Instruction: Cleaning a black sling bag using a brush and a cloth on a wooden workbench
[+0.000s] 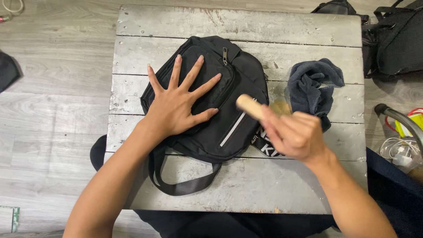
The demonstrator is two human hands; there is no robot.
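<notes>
A small black bag (229,83) with zippers and a strap lies on a worn grey wooden table (238,26). My left hand (178,101) rests flat on the bag's front pocket with fingers spread. My right hand (295,134) is closed around a wooden-handled brush (250,105), blurred by motion, just right of the bag's lower edge. The brush's bristle end is partly hidden behind my fingers.
A crumpled dark grey cloth (315,86) lies on the table to the right of the bag. More black bags (396,39) sit on the floor at the upper right. Cables and a metal bar (403,121) lie at the right edge.
</notes>
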